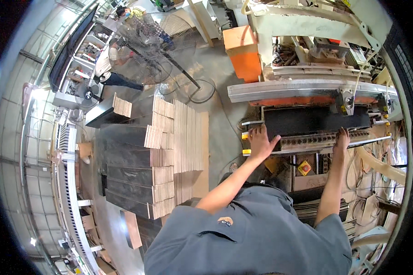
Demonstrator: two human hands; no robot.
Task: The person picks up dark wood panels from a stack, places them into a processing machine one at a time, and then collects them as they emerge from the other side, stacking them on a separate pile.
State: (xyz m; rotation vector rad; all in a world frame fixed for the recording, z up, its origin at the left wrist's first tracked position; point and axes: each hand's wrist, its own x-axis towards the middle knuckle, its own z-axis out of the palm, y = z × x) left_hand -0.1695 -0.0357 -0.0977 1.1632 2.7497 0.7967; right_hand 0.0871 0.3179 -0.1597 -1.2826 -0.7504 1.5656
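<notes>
A long black panel (303,120) lies on the bed of a machine in front of me, under a metal beam (303,90). My left hand (261,143) rests at the panel's left end, fingers spread and thumb stretched out to the right. Toward the panel's right part, my right hand (341,139) has its fingers closed at the near edge; its grip is partly hidden. Along that near edge runs a dark toothed strip (326,139). A clamp-like metal fitting (347,101) stands over the panel's right part.
To the left, stacked dark-faced boards (128,167) stand beside pale boards (188,137). A pedestal fan (183,71) and an orange box (242,52) are farther back. An emergency-stop button (304,168) sits below the bed. Hoses hang at right. Two people (106,64) are at far left.
</notes>
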